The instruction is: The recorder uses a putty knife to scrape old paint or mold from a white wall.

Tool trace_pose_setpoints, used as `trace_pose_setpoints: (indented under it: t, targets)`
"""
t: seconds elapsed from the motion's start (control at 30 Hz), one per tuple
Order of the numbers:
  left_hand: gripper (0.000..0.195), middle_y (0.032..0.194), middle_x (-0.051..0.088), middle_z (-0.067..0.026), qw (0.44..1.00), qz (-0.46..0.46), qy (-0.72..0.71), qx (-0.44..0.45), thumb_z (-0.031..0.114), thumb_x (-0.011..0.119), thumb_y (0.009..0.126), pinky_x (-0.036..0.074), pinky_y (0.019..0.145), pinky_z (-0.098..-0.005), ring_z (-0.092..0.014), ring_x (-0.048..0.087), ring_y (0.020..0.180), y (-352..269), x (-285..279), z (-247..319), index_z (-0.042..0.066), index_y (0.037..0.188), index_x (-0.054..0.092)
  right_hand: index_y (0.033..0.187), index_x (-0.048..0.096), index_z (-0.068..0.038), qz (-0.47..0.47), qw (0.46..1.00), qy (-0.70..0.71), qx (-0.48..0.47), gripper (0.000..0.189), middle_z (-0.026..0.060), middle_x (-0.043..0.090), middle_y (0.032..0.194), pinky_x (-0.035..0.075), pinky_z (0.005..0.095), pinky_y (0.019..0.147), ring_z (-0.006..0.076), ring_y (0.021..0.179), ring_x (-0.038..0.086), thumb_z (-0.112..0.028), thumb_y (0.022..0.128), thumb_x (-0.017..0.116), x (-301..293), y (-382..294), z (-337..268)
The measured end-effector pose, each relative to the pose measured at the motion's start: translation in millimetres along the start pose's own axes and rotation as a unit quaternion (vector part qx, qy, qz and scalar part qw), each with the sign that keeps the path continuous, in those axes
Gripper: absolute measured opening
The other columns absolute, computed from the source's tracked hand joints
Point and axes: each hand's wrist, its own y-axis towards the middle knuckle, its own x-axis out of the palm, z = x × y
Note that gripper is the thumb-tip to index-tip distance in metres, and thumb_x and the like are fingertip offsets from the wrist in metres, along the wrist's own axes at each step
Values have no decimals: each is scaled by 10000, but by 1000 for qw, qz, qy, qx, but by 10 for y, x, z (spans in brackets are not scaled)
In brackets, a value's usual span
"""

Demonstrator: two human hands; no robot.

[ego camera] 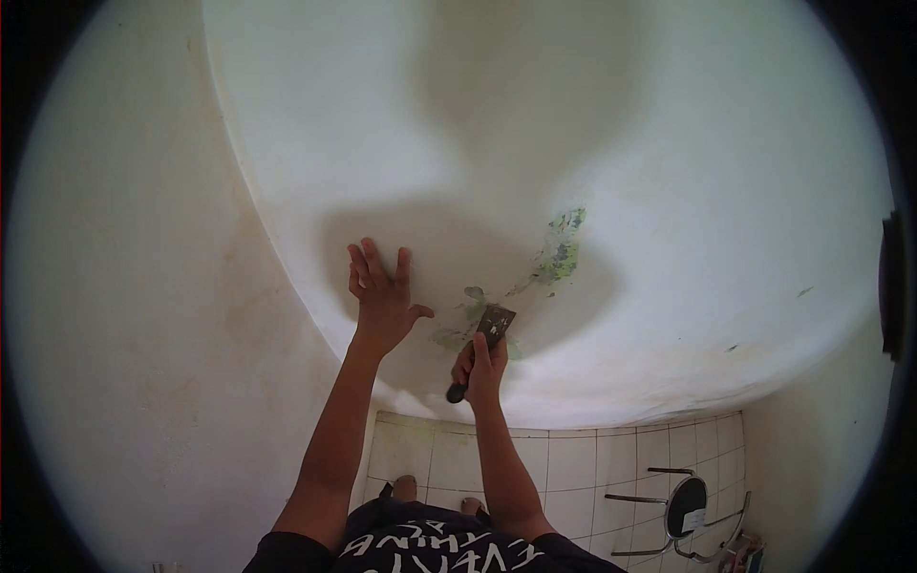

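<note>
My right hand (486, 369) grips the dark handle of a putty knife (496, 324), thumb laid along it. The broad blade, flecked with white, points up at a white painted wall (688, 236). Around the blade's tip, a patch of peeled paint (474, 309) shows pale green beneath. Higher and to the right is a second peeled patch (562, 259), green with grey spots. My left hand (383, 294) holds nothing; its fingers are spread against the wall or just off it, left of the patches.
A side wall (143, 272) with brownish stains meets the white wall at a corner on the left. On the white tiled floor (569, 458), a metal-legged stool (686, 508) with a dark round seat stands at right. A dark object (890, 286) sits at the far right edge.
</note>
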Motion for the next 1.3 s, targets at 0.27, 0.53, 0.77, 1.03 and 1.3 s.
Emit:
trace_pose_setpoints:
  t: [0.27, 0.53, 0.77, 1.03, 1.3]
  targets:
    - [1208, 1458, -107, -356, 1000, 8, -9, -14, 473, 810, 580, 92, 1030, -610, -568, -58, 1336, -14, 26, -11, 140, 1482, 78, 966, 475, -61, 65, 970, -204, -117, 198, -11, 486, 592, 363, 236, 411, 65, 471, 439, -192, 900, 608, -265, 116, 166]
    - [1204, 1459, -106, -357, 1000, 22, -21, -2, 485, 802, 588, 96, 1024, -616, -565, -68, 1338, -13, 45, -20, 147, 1484, 72, 982, 470, -66, 45, 973, -179, -136, 193, -27, 469, 583, 342, 222, 386, 48, 446, 420, -184, 906, 602, -64, 172, 130]
    - [1192, 1460, -103, -356, 1000, 9, -14, -14, 505, 790, 595, 99, 1023, -616, -567, -70, 1337, -22, 32, -33, 149, 1485, 81, 959, 468, -62, 61, 992, -89, -70, 210, -27, 481, 577, 346, 214, 387, 40, 446, 428, -211, 908, 607, -127, 21, 183]
    - [1196, 1461, -95, -355, 1000, 14, -14, -12, 503, 793, 589, 87, 1038, -598, -565, -66, 1338, -39, 42, -42, 154, 1486, 82, 943, 445, -79, 88, 988, -88, -96, 193, -39, 445, 548, 328, 216, 347, 45, 401, 406, -200, 914, 593, -68, -13, 174]
    - [1203, 1462, -98, -351, 999, 17, -22, -16, 482, 805, 586, 81, 1035, -608, -559, -64, 1342, -14, 47, -17, 160, 1485, 75, 990, 414, -105, 72, 989, -100, -83, 173, -44, 389, 569, 295, 214, 335, 37, 402, 335, -187, 936, 556, -16, 87, 95]
